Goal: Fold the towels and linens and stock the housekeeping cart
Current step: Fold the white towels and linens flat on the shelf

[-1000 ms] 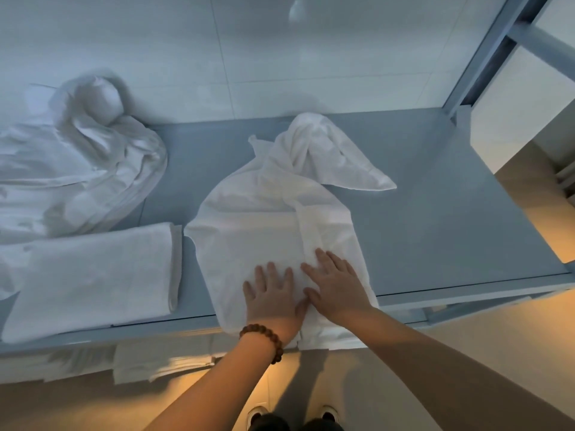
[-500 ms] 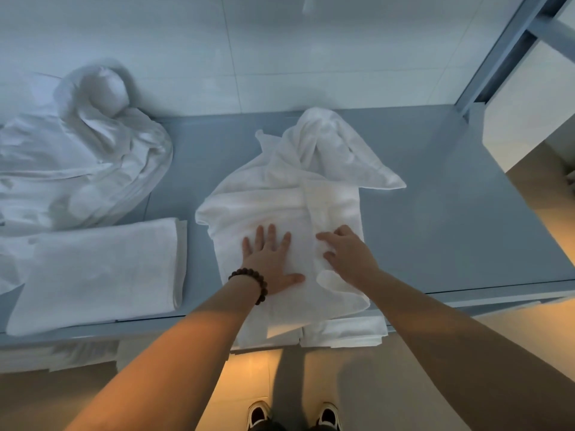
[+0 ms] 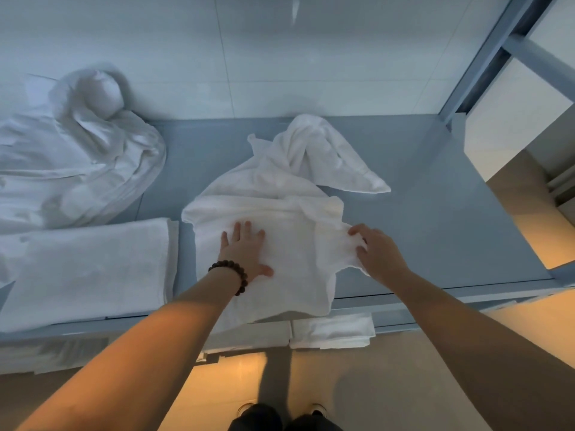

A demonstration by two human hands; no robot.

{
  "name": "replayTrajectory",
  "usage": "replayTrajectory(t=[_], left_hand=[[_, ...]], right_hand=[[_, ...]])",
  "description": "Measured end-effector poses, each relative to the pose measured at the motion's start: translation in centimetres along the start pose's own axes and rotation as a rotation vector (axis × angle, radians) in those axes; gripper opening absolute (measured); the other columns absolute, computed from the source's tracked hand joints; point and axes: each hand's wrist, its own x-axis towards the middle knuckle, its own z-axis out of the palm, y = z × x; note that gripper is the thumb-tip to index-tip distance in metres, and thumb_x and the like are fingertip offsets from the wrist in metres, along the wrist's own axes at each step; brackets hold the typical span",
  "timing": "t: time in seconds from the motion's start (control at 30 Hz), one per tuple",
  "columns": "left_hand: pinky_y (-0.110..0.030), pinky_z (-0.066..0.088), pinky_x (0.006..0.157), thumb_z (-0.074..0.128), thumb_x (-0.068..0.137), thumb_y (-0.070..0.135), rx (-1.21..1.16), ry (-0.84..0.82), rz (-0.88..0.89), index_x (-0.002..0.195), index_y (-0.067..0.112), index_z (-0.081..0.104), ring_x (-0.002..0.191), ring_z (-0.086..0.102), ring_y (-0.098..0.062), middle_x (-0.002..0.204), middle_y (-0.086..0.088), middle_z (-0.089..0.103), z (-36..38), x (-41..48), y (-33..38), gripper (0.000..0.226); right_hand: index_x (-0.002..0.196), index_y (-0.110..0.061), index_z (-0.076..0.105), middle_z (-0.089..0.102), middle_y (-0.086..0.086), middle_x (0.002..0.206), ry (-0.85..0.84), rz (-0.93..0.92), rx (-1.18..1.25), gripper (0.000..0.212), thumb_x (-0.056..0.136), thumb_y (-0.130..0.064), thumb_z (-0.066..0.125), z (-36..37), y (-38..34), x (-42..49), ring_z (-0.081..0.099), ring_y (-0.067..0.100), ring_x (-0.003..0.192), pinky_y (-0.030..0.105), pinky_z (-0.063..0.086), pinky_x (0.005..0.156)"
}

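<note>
A crumpled white towel [image 3: 280, 194] lies in the middle of the grey cart shelf [image 3: 435, 219], its near end hanging over the front edge. My left hand [image 3: 245, 250], with a bead bracelet at the wrist, presses flat on the towel's near part, fingers straight. My right hand [image 3: 373, 250] pinches the towel's right edge and holds it out to the right. The towel's far end is bunched and twisted.
A folded white towel [image 3: 84, 269] lies at the left front of the shelf. Behind it sits a heap of white linen [image 3: 71, 157]. Folded towels [image 3: 333, 332] are stacked on the lower shelf. A grey upright post [image 3: 485, 57] stands at the right rear.
Both hands slid away from me up the towel. My right hand then moved right, took hold of the towel's right edge and pulled it outward. My left hand stays flat.
</note>
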Motion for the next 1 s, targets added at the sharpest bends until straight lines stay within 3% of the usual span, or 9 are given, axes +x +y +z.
replayTrajectory(t=[0.1, 0.2, 0.33, 0.43, 0.57, 0.63, 0.7, 0.8, 1.0], left_hand=[[-0.045, 0.018, 0.116, 0.056, 0.093, 0.038, -0.02, 0.202, 0.037, 0.151, 0.021, 0.019, 0.143, 0.017, -0.033, 0.158, -0.014, 0.015, 0.1, -2.3, 4.1, 0.071], [-0.042, 0.033, 0.101, 0.048, 0.091, 0.054, -0.214, 0.31, 0.209, 0.133, 0.025, 0.044, 0.124, 0.037, -0.028, 0.138, -0.005, 0.041, 1.4, -5.4, 8.5, 0.051], [-0.051, 0.024, 0.109, 0.034, 0.075, 0.084, -0.139, 0.036, 0.162, 0.142, 0.024, 0.03, 0.137, 0.024, -0.032, 0.145, -0.006, 0.032, 3.1, -7.2, 11.8, 0.089], [-0.059, 0.016, 0.113, 0.037, 0.091, 0.063, -0.164, 0.015, 0.074, 0.146, 0.025, 0.026, 0.144, 0.014, -0.033, 0.152, -0.006, 0.027, 3.0, -6.9, 13.1, 0.068], [-0.049, 0.025, 0.112, 0.033, 0.103, 0.029, -0.374, 0.142, 0.068, 0.136, 0.027, 0.049, 0.134, 0.038, -0.023, 0.14, 0.001, 0.05, 1.9, -6.7, 12.9, 0.038], [-0.04, 0.035, 0.106, 0.033, 0.103, 0.026, -0.49, 0.211, 0.082, 0.131, 0.021, 0.057, 0.12, 0.052, -0.022, 0.131, -0.002, 0.059, 1.1, -7.0, 12.2, 0.036], [-0.034, 0.045, 0.089, 0.036, 0.103, 0.022, -0.553, 0.296, 0.09, 0.121, 0.016, 0.061, 0.102, 0.061, -0.024, 0.113, -0.007, 0.067, 0.0, -7.3, 11.4, 0.032], [-0.027, 0.041, 0.072, 0.039, 0.103, 0.02, -0.628, 0.416, 0.096, 0.11, 0.011, 0.062, 0.088, 0.062, -0.026, 0.096, -0.01, 0.068, -1.7, -8.1, 10.0, 0.026], [-0.031, 0.046, 0.075, 0.053, 0.096, 0.029, -0.665, 0.51, 0.087, 0.107, 0.016, 0.059, 0.088, 0.061, -0.021, 0.097, 0.0, 0.066, -5.5, -10.3, 9.4, 0.018]], right_hand=[[0.112, -0.014, 0.055, 0.051, 0.012, 0.104, 0.061, -0.021, 0.042, 0.03, 0.085, 0.0, 0.05, -0.1, -0.5, -0.4, 0.054, 0.032, 0.085, 0.032, 0.043, 0.076], [0.107, -0.011, 0.056, 0.045, 0.011, 0.113, 0.103, -0.054, 0.062, 0.028, 0.084, 0.003, 0.051, 0.2, -0.6, -1.0, 0.055, 0.032, 0.083, 0.029, 0.043, 0.074], [0.116, -0.015, 0.061, 0.036, 0.009, 0.143, 0.045, -0.151, -0.001, 0.029, 0.088, -0.012, 0.063, 0.3, -0.1, -1.9, 0.049, 0.032, 0.119, 0.036, 0.043, 0.096], [0.127, -0.025, 0.06, 0.028, 0.006, 0.155, -0.064, -0.338, -0.047, 0.047, 0.084, -0.042, 0.068, 0.2, 0.3, -2.8, 0.028, 0.027, 0.14, 0.042, 0.027, 0.113], [0.134, -0.027, 0.054, 0.033, -0.002, 0.153, -0.183, -0.433, -0.088, 0.066, 0.076, -0.053, 0.07, 0.7, 0.8, -3.8, 0.024, 0.019, 0.143, 0.042, 0.021, 0.116], [0.13, -0.022, 0.058, 0.048, -0.001, 0.143, -0.117, -0.446, -0.101, 0.054, 0.081, -0.04, 0.072, 1.1, 0.8, -4.1, 0.037, 0.02, 0.137, 0.04, 0.026, 0.113], [0.115, -0.012, 0.067, 0.068, 0.008, 0.116, 0.065, -0.461, -0.027, 0.031, 0.084, -0.016, 0.071, 1.2, 0.6, -4.1, 0.06, 0.028, 0.112, 0.043, 0.043, 0.098], [0.103, -0.01, 0.069, 0.071, 0.011, 0.086, 0.208, -0.392, 0.075, 0.014, 0.091, -0.013, 0.062, 0.0, -0.7, -4.3, 0.066, 0.031, 0.078, 0.038, 0.05, 0.071], [0.101, -0.009, 0.073, 0.074, 0.005, 0.096, 0.292, -0.487, 0.304, 0.015, 0.089, -0.014, 0.066, -3.4, -5.6, -4.6, 0.069, 0.021, 0.085, 0.031, 0.052, 0.079]])
